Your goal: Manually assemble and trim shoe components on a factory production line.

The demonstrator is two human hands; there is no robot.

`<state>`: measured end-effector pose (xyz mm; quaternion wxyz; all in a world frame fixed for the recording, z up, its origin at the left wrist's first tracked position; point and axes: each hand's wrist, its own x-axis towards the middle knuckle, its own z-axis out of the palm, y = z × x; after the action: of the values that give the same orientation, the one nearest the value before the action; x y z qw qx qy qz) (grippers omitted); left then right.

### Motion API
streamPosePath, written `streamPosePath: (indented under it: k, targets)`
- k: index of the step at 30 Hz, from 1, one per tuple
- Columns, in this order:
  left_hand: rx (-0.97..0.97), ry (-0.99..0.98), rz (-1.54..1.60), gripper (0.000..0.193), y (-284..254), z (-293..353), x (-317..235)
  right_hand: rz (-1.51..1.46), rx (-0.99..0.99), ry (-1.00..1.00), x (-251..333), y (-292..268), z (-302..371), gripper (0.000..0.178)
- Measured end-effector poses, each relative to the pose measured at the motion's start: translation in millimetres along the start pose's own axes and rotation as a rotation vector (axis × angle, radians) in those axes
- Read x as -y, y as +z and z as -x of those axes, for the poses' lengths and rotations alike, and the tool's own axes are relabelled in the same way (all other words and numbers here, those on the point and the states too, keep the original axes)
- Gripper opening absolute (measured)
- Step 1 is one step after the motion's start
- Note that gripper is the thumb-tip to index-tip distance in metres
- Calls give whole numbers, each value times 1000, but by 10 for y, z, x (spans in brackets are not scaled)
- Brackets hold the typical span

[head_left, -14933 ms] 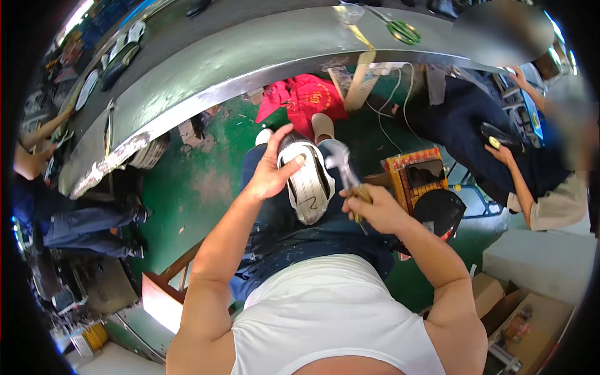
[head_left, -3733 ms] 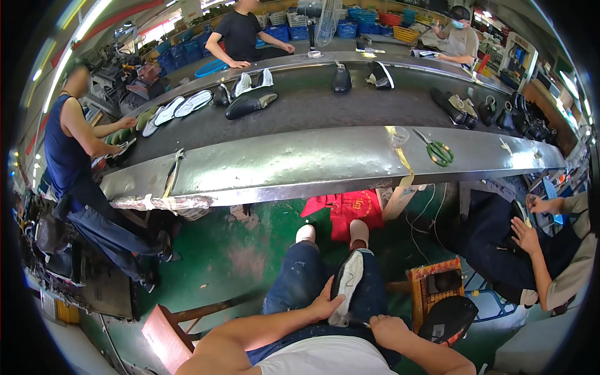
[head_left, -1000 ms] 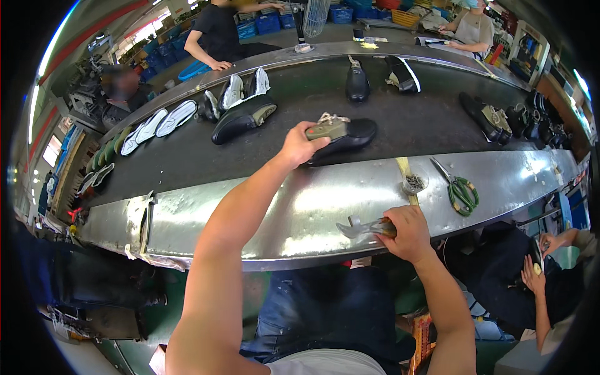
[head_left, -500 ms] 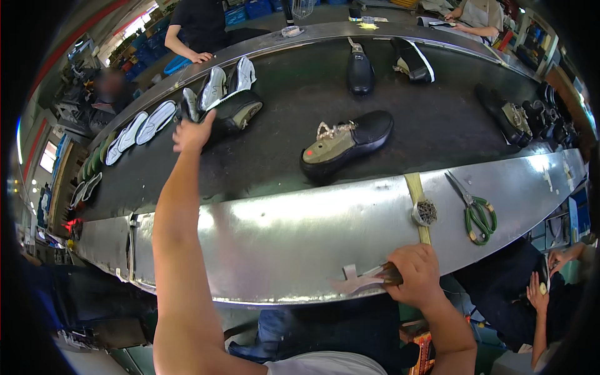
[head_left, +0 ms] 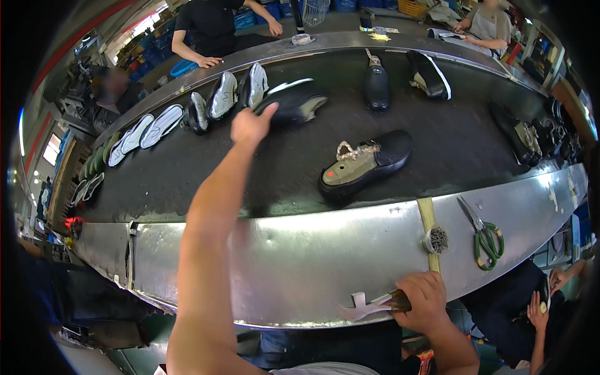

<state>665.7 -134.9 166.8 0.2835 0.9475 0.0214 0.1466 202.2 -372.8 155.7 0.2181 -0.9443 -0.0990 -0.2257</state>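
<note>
My left hand (head_left: 251,126) reaches over the dark belt and grips the end of a black shoe (head_left: 290,107), blurred by motion, with a pale sole edge turned upward. My right hand (head_left: 425,300), low at the metal ledge, is closed round the handle of lasting pincers (head_left: 365,306); their jaws and square hammer face point left. Nearer to me on the belt lies another black shoe (head_left: 369,164) with a beige part, a twisted cord and a red dot. A small cup of nails (head_left: 437,240) and green-handled scissors (head_left: 486,240) rest on the ledge.
Several shoe pieces with white undersides (head_left: 164,125) line the belt's far left. Two black shoes lie far off, one at the centre (head_left: 377,84) and one beside it (head_left: 429,75). More shoes (head_left: 519,134) stand at right. A co-worker's hand (head_left: 209,62) touches the far edge.
My left hand has moved right, carrying the black shoe away from the row of white-soled pieces. My right hand still grips the pincers. The whole view has shifted slightly.
</note>
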Motion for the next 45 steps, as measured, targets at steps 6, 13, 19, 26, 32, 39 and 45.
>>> streamPosePath:
  k: [6, 13, 19, 26, 32, 39, 45]
  targets:
    - [40, -5, 805, 56, 696, -214, -594, -9, -4, -4, -31, 13, 20, 39]
    - [-353, -255, 44, 89, 750, -991, -29, -12, 70, 32, -54, -33, -19, 36]
    - [-49, -156, 143, 85, 570, -1304, 297, -33, 86, 2, -14, -39, -46, 37]
    - [544, -307, 734, 48, -137, -775, 579, -34, 8, 8, 56, 11, -36, 41]
    - [370, -4, 877, 40, -1387, 994, 788, -6, -93, -29, 154, 122, -56, 49]
    - [861, -86, 1383, 100, -2421, 3651, 1457, 99, -213, -60, 258, 199, 87, 46]
    - [1086, 262, 642, 103, -2638, 5343, 1673, 15, -286, 146, 860, 239, 1156, 42]
